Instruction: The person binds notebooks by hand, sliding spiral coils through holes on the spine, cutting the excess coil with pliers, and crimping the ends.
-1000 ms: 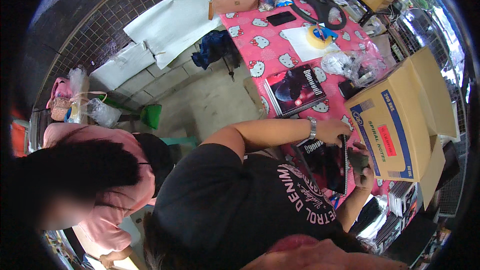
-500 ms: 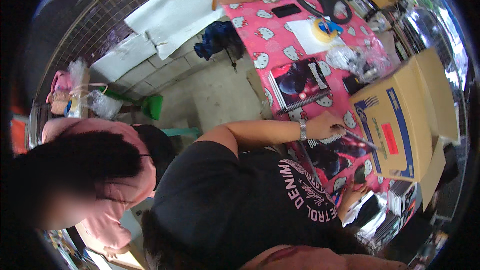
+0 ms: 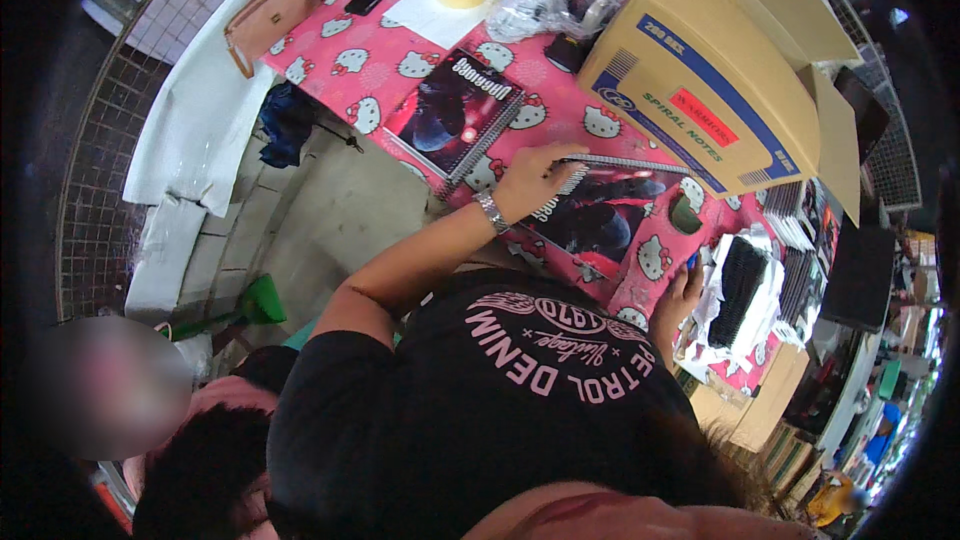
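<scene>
The cardboard box point(image 3: 720, 70) stands open at the table's far right. Before it, on the pink patterned tablecloth point(image 3: 390, 60), lies the spiral notebook point(image 3: 600, 210). Your left hand point(image 3: 530, 180) presses on its spiral edge, fingers spread, grasping nothing. Your right hand point(image 3: 683, 290) rests near white wrapping point(image 3: 745, 290); its grip cannot be made out.

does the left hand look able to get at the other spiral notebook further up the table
Probably yes. The left hand rests on the near spiral notebook, and the second notebook lies flat just beyond it on the pink tablecloth, with nothing showing between them.
</scene>
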Demonstrator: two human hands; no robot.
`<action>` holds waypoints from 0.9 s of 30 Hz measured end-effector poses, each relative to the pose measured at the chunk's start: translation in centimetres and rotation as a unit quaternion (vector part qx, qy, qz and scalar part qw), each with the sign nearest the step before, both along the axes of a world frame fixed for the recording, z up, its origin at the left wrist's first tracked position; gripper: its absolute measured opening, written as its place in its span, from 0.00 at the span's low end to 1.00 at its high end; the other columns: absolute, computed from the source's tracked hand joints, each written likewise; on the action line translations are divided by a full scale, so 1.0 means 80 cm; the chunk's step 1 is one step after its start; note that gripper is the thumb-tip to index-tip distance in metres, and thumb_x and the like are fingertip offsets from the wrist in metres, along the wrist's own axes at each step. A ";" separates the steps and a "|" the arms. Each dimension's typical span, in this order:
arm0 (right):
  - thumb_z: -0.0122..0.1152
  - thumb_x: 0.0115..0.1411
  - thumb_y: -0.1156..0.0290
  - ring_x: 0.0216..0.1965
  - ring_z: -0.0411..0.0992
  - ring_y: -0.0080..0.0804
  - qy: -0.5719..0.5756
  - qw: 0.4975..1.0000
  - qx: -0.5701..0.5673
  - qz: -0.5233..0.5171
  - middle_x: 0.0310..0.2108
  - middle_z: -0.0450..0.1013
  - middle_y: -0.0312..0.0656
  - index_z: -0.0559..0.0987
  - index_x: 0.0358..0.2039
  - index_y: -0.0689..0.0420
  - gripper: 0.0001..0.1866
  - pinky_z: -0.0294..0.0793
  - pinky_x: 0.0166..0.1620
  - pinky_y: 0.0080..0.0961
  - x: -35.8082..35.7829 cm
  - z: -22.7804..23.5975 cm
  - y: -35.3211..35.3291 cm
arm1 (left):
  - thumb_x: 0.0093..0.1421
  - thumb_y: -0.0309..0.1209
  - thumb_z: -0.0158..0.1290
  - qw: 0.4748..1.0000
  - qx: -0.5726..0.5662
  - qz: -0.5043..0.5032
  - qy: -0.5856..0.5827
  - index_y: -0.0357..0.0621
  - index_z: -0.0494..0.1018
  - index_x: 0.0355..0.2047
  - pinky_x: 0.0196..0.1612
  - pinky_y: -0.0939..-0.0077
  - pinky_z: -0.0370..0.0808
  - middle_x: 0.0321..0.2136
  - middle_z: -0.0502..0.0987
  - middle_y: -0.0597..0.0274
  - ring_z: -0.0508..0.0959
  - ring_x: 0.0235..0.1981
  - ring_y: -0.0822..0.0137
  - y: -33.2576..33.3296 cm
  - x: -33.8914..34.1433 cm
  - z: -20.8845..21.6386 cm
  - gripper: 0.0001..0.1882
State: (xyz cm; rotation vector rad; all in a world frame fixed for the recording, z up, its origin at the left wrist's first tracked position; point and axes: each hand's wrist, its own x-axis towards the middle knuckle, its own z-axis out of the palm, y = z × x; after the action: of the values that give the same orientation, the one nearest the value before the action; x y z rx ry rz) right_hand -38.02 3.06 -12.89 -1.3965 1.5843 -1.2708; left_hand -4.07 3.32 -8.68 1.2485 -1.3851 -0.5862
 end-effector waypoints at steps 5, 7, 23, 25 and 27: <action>0.64 0.54 0.79 0.48 0.71 0.31 0.090 0.952 -0.144 0.256 0.48 0.69 0.41 0.68 0.60 0.63 0.31 0.70 0.53 0.30 0.107 0.100 0.010 | 0.63 0.33 0.57 0.992 0.128 0.010 0.008 0.41 0.76 0.46 0.26 0.80 0.73 0.26 0.77 0.62 0.77 0.23 0.77 0.000 0.006 -0.006 0.13; 0.69 0.49 0.74 0.49 0.72 0.39 0.136 0.934 -0.118 0.310 0.49 0.71 0.46 0.72 0.57 0.61 0.32 0.71 0.53 0.33 0.135 0.109 0.001 | 0.62 0.32 0.59 0.984 0.172 0.013 -0.034 0.40 0.76 0.45 0.27 0.80 0.74 0.27 0.78 0.61 0.77 0.23 0.76 -0.002 0.007 -0.003 0.13; 0.70 0.49 0.67 0.47 0.72 0.48 0.244 0.904 -0.125 0.328 0.47 0.72 0.49 0.75 0.54 0.58 0.30 0.74 0.50 0.38 0.197 0.133 0.005 | 0.58 0.18 0.53 0.996 0.056 -0.002 0.074 0.37 0.76 0.46 0.33 0.81 0.74 0.33 0.81 0.66 0.77 0.29 0.78 0.001 0.005 -0.026 0.15; 0.69 0.50 0.67 0.47 0.72 0.48 0.231 0.911 -0.120 0.321 0.47 0.71 0.49 0.75 0.54 0.58 0.30 0.73 0.50 0.38 0.197 0.132 0.011 | 0.58 0.17 0.52 0.997 0.053 0.007 0.062 0.37 0.77 0.47 0.35 0.81 0.75 0.35 0.81 0.64 0.78 0.31 0.77 0.000 0.003 -0.036 0.16; 0.68 0.51 0.68 0.47 0.72 0.49 0.265 0.907 -0.168 0.281 0.48 0.71 0.49 0.74 0.55 0.57 0.29 0.73 0.50 0.38 0.191 0.124 0.017 | 0.56 0.20 0.55 0.996 0.055 0.040 0.063 0.39 0.79 0.44 0.38 0.75 0.77 0.35 0.82 0.54 0.82 0.34 0.67 0.003 -0.006 -0.017 0.15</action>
State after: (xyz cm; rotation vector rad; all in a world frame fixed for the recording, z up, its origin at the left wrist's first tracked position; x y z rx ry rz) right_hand -22.71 4.41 -2.95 -2.3637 1.1418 -0.8660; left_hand -4.59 3.59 -10.04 1.3265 -1.2061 -0.6816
